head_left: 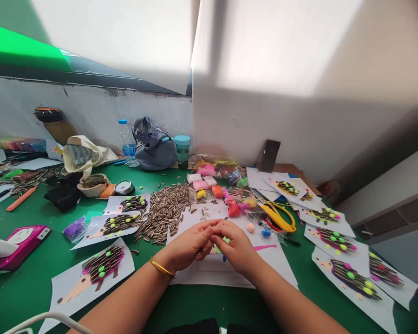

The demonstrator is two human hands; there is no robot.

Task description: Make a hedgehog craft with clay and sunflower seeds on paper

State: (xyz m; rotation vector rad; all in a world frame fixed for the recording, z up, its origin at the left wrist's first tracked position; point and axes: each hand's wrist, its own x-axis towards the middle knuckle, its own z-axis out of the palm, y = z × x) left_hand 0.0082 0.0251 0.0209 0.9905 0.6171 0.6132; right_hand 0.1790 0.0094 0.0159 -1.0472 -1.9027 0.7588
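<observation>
My left hand (187, 243), with a gold bracelet (162, 267) at the wrist, meets my right hand (236, 245) above white paper (216, 277). Both are closed, fingertips pressed together; whatever they hold, if anything, is hidden. Bits of green and blue clay show just beneath them. A pink clay strip (265, 247) lies right of my right hand, near a peach clay ball (251, 227) and a blue clay lump (265, 233). Beyond my left hand spreads a heap of striped sunflower seeds (167, 208), with a few loose seeds on the paper.
Seed-covered hedgehog pictures lie left (90, 278) and right (351, 278) on the green table (153, 306). Coloured clay packs (218, 191) and yellow-handled scissors (277, 217) sit ahead. Behind stand a phone (269, 156), a teal-lidded cup (183, 152) and a grey-blue bag (155, 150). A magenta tissue pack (21, 246) lies left.
</observation>
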